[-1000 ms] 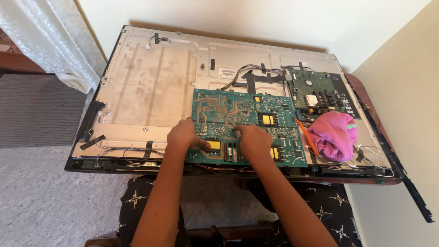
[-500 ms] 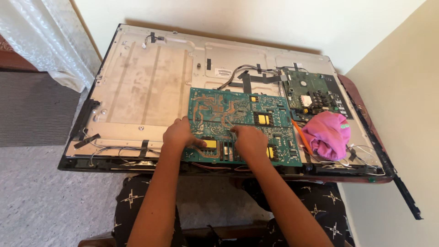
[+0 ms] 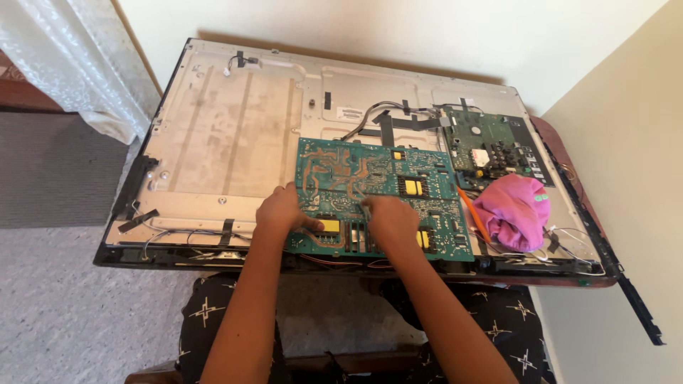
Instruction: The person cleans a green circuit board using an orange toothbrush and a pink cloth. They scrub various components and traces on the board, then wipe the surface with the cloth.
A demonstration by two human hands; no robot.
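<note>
A large green circuit board [image 3: 377, 181], solder side up with yellow parts near its front edge, lies on the grey metal back of a flat screen panel [image 3: 228, 135]. My left hand [image 3: 281, 211] grips the board's near left corner, thumb by a yellow part. My right hand [image 3: 390, 220] rests on the board's near middle with fingers curled on it. What lies under the right fingers is hidden.
A smaller dark board [image 3: 491, 146] with black cables sits at the panel's far right. A pink cloth [image 3: 514, 210] and an orange-handled tool [image 3: 469, 206] lie beside the green board. A white curtain [image 3: 78, 64] hangs at left; a loose black strip [image 3: 640, 306] leans at right.
Both hands stay on the near edge of the green board. Only the view has shifted slightly.
</note>
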